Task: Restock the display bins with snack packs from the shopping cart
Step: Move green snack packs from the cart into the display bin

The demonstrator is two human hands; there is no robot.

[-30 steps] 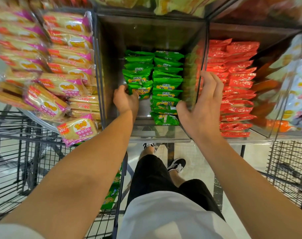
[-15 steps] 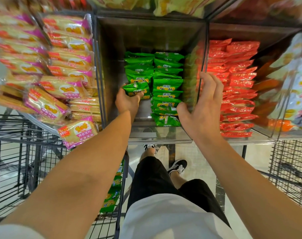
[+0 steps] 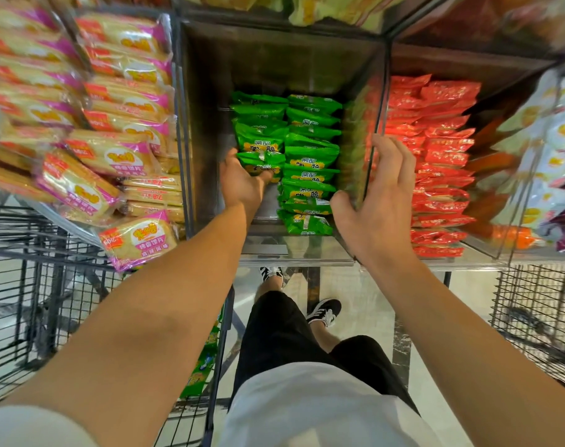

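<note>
Your left hand [image 3: 242, 185] is inside the middle bin [image 3: 203, 124]. Its fingers and thumb pinch a green snack pack [image 3: 262, 160] at the near end of the left row. That pack touches the other green packs [image 3: 310, 156], which stand in two rows in the bin. Your right hand [image 3: 379, 201] curls over the clear wall [image 3: 358, 130] between the middle bin and the bin on the right, with your thumb on the green side and your fingers on the red side. Red packs [image 3: 442, 162] fill that right bin. Yellow and pink packs [image 3: 113, 124] are piled in the left bin. More green packs [image 3: 203, 362] lie low in the wire shopping cart [image 3: 33, 301] on your near left.
</note>
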